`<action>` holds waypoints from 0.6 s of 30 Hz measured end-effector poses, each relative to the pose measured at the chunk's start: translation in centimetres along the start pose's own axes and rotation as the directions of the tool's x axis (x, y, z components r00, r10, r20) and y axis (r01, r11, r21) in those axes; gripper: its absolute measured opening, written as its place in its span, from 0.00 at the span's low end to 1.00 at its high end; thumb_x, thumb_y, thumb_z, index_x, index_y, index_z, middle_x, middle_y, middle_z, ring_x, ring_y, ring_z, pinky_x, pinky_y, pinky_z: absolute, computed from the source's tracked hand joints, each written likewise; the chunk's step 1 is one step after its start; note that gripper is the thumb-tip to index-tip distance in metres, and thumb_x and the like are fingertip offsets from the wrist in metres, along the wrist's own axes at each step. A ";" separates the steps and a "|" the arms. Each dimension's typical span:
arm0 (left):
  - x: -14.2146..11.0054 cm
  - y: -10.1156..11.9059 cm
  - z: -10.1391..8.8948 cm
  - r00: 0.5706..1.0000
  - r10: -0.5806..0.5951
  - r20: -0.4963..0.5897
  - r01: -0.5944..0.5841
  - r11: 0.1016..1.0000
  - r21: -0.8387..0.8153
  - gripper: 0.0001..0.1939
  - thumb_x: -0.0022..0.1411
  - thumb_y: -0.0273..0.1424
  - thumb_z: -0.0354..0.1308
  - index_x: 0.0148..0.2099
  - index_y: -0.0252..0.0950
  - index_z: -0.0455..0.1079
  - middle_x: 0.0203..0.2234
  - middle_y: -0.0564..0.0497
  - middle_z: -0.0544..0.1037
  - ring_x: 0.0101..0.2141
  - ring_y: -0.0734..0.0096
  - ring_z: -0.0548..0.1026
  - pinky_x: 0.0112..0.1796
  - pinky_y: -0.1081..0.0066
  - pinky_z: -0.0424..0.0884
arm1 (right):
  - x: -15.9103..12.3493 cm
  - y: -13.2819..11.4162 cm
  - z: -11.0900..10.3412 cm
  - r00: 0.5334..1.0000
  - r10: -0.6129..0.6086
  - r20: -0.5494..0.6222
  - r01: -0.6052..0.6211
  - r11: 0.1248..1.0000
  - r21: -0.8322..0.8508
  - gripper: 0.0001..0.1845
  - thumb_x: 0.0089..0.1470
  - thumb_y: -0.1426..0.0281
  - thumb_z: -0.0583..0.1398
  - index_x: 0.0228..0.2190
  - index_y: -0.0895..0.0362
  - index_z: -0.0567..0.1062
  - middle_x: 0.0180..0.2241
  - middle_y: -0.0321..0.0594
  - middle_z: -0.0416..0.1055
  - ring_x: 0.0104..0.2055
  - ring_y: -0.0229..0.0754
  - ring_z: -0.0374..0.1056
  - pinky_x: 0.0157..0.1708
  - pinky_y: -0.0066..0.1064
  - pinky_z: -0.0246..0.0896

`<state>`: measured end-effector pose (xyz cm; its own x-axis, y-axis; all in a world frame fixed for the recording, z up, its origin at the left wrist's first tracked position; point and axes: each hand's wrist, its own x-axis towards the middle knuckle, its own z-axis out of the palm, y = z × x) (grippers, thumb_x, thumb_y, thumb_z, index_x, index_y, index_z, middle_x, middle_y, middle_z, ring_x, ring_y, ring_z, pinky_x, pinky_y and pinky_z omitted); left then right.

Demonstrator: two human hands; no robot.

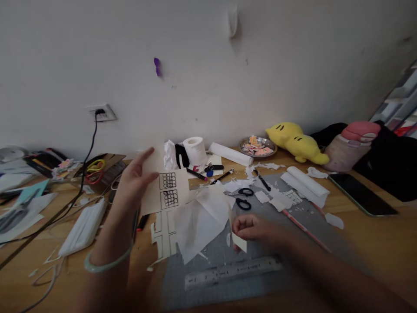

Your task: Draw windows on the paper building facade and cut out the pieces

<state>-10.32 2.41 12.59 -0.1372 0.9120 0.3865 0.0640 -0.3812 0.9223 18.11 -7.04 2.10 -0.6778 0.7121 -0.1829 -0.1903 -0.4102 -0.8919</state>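
My left hand is raised at the left, thumb and index finger stretched apart. Its thumb overlaps the edge of a cream card drawn with two grids of black circles. Behind the fingers shows a pale sheet; I cannot make out contact with it. My right hand is closed in a pinch on a small cream strip of paper above the grey cutting mat. White sheets lie between the hands. Black-handled scissors are just beyond my right hand, and a clear ruler lies nearer me.
Paper scraps, pens and a rolled white sheet lie around the mat. A toilet roll, metal dish and yellow plush toy stand by the wall. At right are a phone and bottle; at left, a white power strip.
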 end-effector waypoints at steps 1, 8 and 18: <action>0.2 0.0 -0.6 0.992 0.100 0.080 -0.112 0.980 0.165 0.26 0.41 0.20 0.58 0.47 0.40 0.70 0.49 0.56 0.71 0.54 0.54 0.62 0.58 0.56 0.49 | -0.1 0.1 0.1 0.999 0.020 0.045 -0.021 1.000 0.008 0.10 0.40 0.67 0.64 0.23 0.59 0.69 0.21 0.33 0.72 0.25 0.36 0.70 0.29 0.26 0.60; -1.2 0.9 -1.1 0.837 0.401 0.371 -0.540 0.713 0.447 0.15 0.50 0.22 0.56 0.41 0.41 0.72 0.51 0.57 0.70 0.55 0.59 0.61 0.59 0.56 0.29 | -1.0 0.1 0.8 0.970 0.061 0.234 -0.077 0.995 0.060 0.11 0.43 0.69 0.65 0.26 0.60 0.68 0.25 0.37 0.75 0.28 0.36 0.73 0.31 0.25 0.62; -3.4 -1.4 1.1 0.947 0.252 0.199 -0.306 0.897 0.320 0.09 0.45 0.25 0.64 0.23 0.44 0.70 0.33 0.54 0.78 0.54 0.52 0.62 0.53 0.51 0.11 | 0.0 0.2 0.5 0.979 0.047 -0.199 -0.120 0.919 -0.375 0.22 0.51 0.51 0.51 0.24 0.57 0.64 0.24 0.37 0.72 0.15 0.32 0.64 0.13 0.22 0.51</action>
<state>-8.84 -0.04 9.98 0.0830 0.7979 0.5971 0.4154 -0.5723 0.7070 17.74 -7.37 2.10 -0.5311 0.7912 -0.3032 0.1733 -0.2489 -0.9529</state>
